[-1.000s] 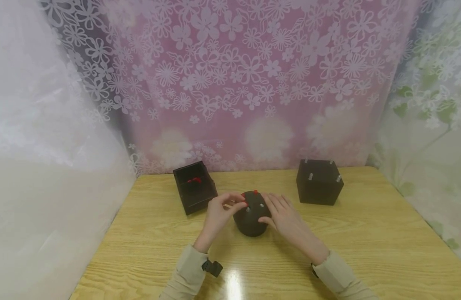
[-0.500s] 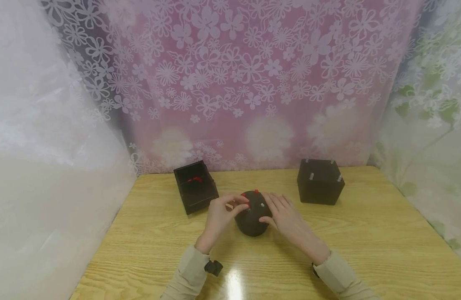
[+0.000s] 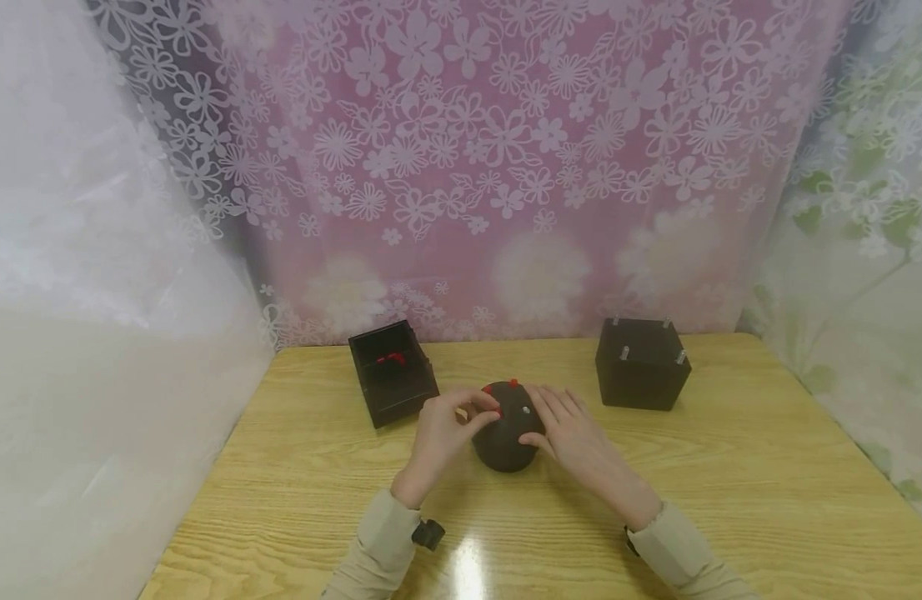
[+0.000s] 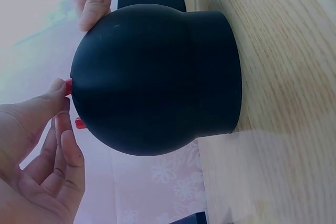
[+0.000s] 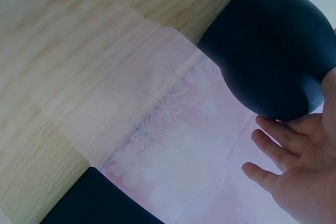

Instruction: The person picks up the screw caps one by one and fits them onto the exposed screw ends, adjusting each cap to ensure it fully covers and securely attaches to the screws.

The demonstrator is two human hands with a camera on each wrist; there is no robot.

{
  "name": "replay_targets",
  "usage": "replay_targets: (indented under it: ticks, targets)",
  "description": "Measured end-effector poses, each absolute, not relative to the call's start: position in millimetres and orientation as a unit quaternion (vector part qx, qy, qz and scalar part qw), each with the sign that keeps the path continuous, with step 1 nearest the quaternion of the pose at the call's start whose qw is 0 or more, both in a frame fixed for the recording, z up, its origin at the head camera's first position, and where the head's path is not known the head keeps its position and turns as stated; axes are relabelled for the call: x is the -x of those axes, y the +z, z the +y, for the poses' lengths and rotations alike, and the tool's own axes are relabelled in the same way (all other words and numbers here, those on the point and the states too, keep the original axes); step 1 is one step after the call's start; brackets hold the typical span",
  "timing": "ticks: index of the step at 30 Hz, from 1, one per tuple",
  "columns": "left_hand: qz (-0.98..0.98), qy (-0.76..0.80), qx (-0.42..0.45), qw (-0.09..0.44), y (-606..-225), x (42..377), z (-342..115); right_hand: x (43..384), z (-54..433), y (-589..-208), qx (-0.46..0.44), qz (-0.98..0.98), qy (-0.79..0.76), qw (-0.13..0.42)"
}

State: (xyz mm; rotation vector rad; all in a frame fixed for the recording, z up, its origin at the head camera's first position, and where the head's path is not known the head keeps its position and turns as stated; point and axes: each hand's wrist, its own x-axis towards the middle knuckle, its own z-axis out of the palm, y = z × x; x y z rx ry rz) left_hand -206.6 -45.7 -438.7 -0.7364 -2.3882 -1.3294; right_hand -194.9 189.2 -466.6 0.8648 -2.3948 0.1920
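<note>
So, L box (image 3: 406,409) w/ red pcs (image 3: 395,357)

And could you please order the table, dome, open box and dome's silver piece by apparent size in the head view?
Largest: table
Open box and dome: too alike to rank, the dome being partly covered
Smallest: silver piece

The ball (image 3: 500,451) is black, the pegs (image 3: 513,382) on it red and whitish. Both boxes (image 3: 639,387) are black too. The surface (image 3: 318,492) is yellow wood-grained, the curtain (image 3: 453,187) pink with a white floral print, the sleeves (image 3: 382,533) plain beige.
</note>
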Motion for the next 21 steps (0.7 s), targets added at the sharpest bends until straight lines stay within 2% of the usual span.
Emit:
replay_targets:
  ticks: [14, 21]
  targets:
    - [-0.841, -0.434, 0.28, 0.16, -432, 202, -43, 196, 189, -467, -0.328, -0.892, 0.074, 0.302]
    - [-0.823, -0.492, 0.234, 0.157, -425, 203, -48, 195, 190, -468, -0.326, -0.894, 0.071, 0.299]
